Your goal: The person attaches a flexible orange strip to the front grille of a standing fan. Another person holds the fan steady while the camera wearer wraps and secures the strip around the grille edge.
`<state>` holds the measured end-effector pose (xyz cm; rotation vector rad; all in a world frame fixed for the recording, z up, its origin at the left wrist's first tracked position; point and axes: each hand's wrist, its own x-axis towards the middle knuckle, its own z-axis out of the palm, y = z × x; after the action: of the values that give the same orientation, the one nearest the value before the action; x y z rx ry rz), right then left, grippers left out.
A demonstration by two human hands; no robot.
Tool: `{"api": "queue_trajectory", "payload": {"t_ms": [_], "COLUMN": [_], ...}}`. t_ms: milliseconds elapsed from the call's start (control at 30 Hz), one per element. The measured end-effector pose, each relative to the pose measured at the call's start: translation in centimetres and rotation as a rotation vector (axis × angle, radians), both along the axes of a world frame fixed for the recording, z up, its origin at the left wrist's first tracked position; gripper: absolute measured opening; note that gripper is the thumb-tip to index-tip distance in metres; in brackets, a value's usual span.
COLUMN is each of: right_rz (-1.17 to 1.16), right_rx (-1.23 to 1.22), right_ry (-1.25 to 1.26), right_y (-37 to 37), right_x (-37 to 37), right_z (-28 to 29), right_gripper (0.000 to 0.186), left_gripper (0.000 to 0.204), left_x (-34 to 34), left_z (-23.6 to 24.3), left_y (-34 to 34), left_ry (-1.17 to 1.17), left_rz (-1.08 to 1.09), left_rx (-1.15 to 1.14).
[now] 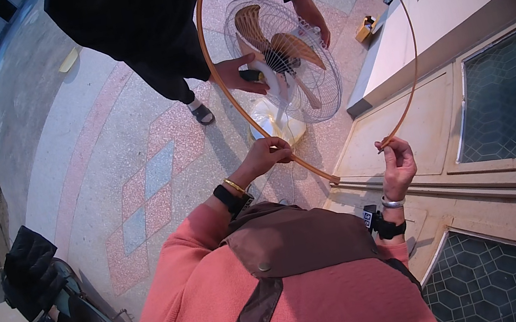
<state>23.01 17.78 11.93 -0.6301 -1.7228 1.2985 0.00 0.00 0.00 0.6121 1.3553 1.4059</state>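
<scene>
Orange-brown, the open hoop [207, 52] arches upward, a fan [287, 52] in a co-worker's hands [236, 74] showing within its curve; the left hand [268, 153] pinches it near one end, the right hand [398, 160] grasps the other.

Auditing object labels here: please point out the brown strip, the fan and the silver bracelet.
Brown strip [205, 46], head view: its left curve.
Fan [294, 50], head view: a tan blade.
Silver bracelet [394, 203], head view: its visible band.
</scene>
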Motion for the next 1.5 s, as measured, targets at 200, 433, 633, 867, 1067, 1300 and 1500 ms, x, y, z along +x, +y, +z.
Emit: {"api": "queue_trajectory", "payload": {"t_ms": [200,433,633,867,1067,1300,1500], "right_rz": [-0.008,-0.006,0.004,0.002,-0.010,0.000,-0.012], "right_rx": [-0.021,-0.015,-0.003,-0.003,-0.012,0.003,-0.010], "right_ry": [-0.018,-0.026,-0.009,-0.010,-0.011,0.001,0.001], "right_y": [-0.3,-0.5,-0.4,-0.5,-0.6,-0.6,-0.7], "right_x": [-0.1,-0.4,-0.5,-0.3,-0.1,0.0,0.0], "right_z": [0.4,0.5,0.2,0.1,-0.1,-0.2,-0.3], "right_gripper": [0.010,0.011,0.010,0.011,0.012,0.014,0.013], "left_gripper": [0.014,0.013,0.013,0.013,0.013,0.012,0.012], "left_x": [0.1,0.1,0.1,0.2,0.4,0.5,0.6], "left_z": [0.4,-0.2,-0.4,-0.4,-0.2,-0.1,-0.2], "left_y": [0.0,0.0,0.0,0.1,0.0,-0.2,-0.1], "left_ry": [-0.001,-0.055,-0.044,-0.063,-0.074,-0.043,-0.027], "left_rz": [0.001,-0.004,-0.004,-0.009,-0.010,-0.017,-0.022], "left_rx": [0.003,0.063,0.062,0.051,0.059,0.066,0.069]}}
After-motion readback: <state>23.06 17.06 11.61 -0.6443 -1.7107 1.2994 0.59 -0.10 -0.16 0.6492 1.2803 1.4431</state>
